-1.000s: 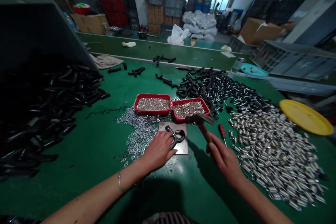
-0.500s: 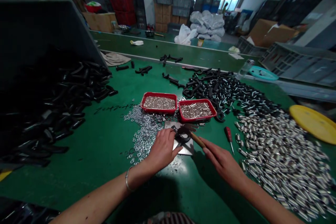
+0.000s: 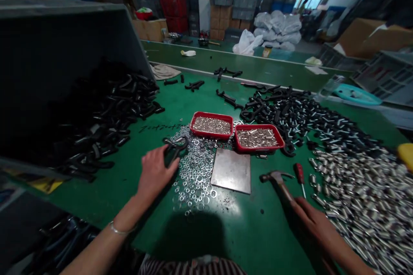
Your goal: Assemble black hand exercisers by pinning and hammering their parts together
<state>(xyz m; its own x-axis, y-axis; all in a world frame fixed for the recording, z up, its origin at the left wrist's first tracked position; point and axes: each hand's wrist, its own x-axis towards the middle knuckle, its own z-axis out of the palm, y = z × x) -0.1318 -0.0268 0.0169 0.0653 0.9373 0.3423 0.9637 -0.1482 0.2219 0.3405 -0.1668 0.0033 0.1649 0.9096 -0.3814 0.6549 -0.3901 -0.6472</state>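
My left hand [image 3: 155,171] grips a black ring-ended plastic part [image 3: 181,142] above the left edge of the loose washers [image 3: 196,161]. At the right, my right hand [image 3: 311,215] is wrapped round the wooden handle of a claw hammer [image 3: 280,180], whose metal head is low over the green table. Between the hands lies a square metal plate [image 3: 231,170] with nothing on it. Just behind the plate stand two red trays: one with tiny metal pieces [image 3: 212,117], the other with small pins [image 3: 273,149]. A red-handled screwdriver [image 3: 299,173] lies near the hammer head.
Metal sleeves [image 3: 361,197] are heaped at the right, with black parts holding pins [image 3: 300,114] behind them. A grey crate [image 3: 137,36] on its side at the left spills black parts [image 3: 122,94]. A blue lid [image 3: 358,94] lies at the back right.
My left hand has moved left off the plate, carrying the black part. My right hand has drawn the hammer right and down, away from the plate. The view has turned slightly left.
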